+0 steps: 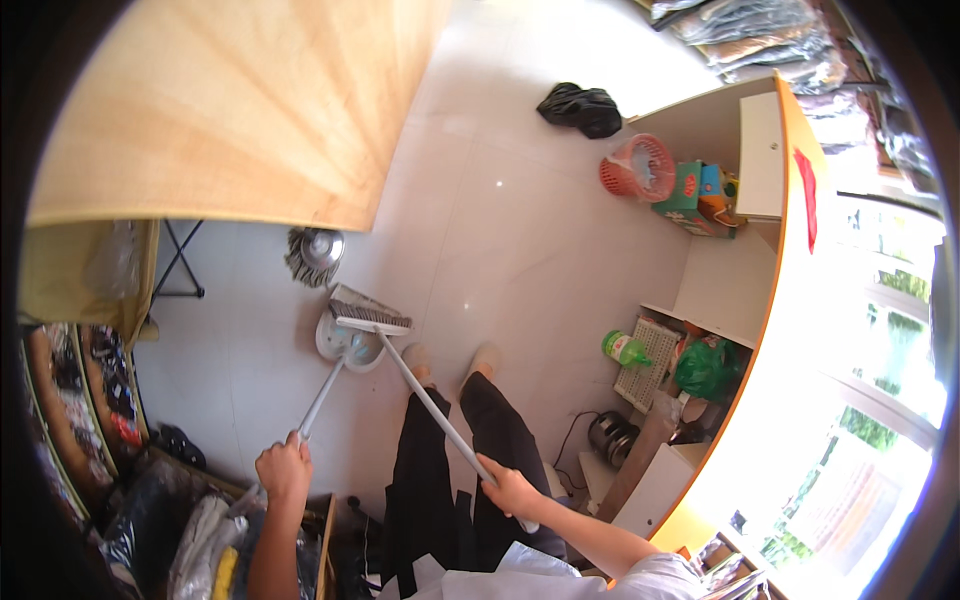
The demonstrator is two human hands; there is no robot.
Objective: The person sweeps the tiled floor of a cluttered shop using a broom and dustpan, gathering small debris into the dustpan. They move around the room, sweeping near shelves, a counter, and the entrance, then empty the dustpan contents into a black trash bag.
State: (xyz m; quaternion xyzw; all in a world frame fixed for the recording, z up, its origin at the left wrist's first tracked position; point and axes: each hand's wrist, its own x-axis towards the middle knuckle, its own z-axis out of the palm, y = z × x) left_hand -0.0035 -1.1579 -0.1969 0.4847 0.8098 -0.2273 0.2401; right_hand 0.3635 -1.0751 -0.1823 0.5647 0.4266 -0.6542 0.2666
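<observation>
White floor (540,260) spreads under a long broom (428,402), whose head is over the dustpan (330,344) near the person's feet (486,361). The right hand (508,490) wraps its fingers around the broom's stick; the left hand (285,467) grips the dustpan's stick.

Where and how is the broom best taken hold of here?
The broom is probably best gripped near the upper end of its long, slim handle, from the person's right, with a wraparound grip: the handle slants up toward that side, where the right hand holds it, while the brush head is down at the dustpan.
</observation>
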